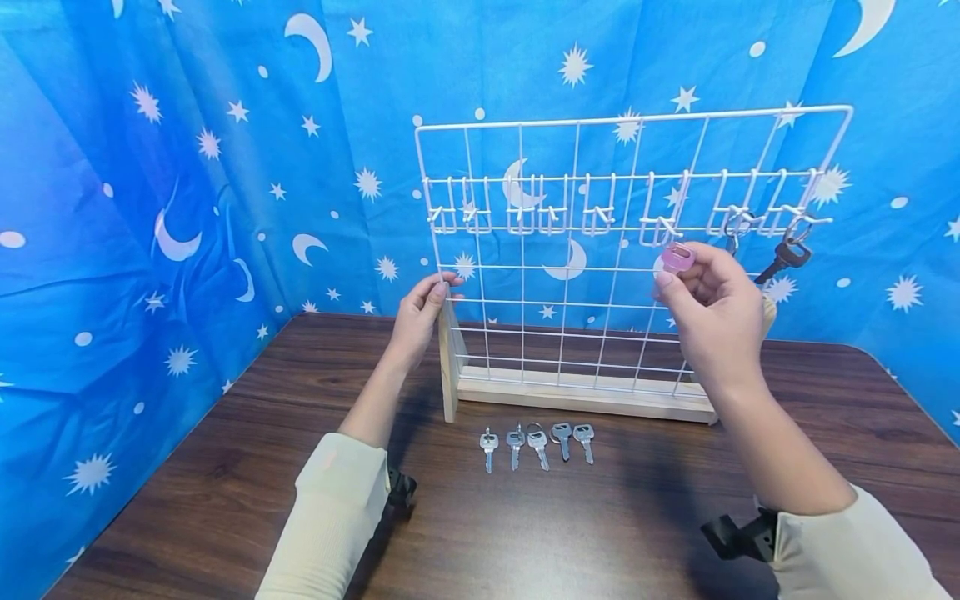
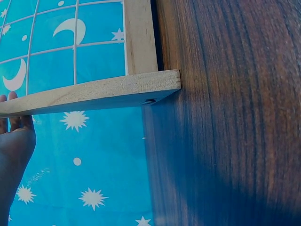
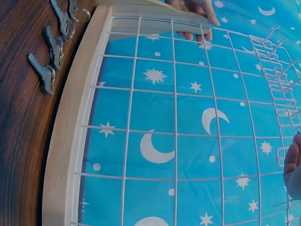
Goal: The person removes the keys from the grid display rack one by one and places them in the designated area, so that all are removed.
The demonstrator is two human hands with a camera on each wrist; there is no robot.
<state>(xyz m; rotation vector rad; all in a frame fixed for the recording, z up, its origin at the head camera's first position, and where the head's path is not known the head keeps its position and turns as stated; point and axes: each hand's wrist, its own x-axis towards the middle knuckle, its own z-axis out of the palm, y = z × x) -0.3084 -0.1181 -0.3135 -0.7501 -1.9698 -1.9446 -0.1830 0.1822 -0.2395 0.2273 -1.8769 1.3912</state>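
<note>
My right hand (image 1: 716,308) pinches a key with a pink head (image 1: 678,257) between thumb and fingers, just below a white hook (image 1: 662,229) on the wire grid rack (image 1: 577,368). The rest of that key is hidden by the hand. My left hand (image 1: 422,315) grips the top of the rack's wooden side post (image 1: 447,358), thumb in front and fingers behind. In the right wrist view only a part of the right hand (image 3: 294,167) shows, at the right edge.
Several silver keys (image 1: 538,446) with rings lie in a row on the brown table (image 1: 570,533). A dark key (image 1: 783,258) hangs by its ring from the rack's right end, beside another hanging key ring (image 1: 738,223). A blue curtain (image 1: 247,167) stands behind.
</note>
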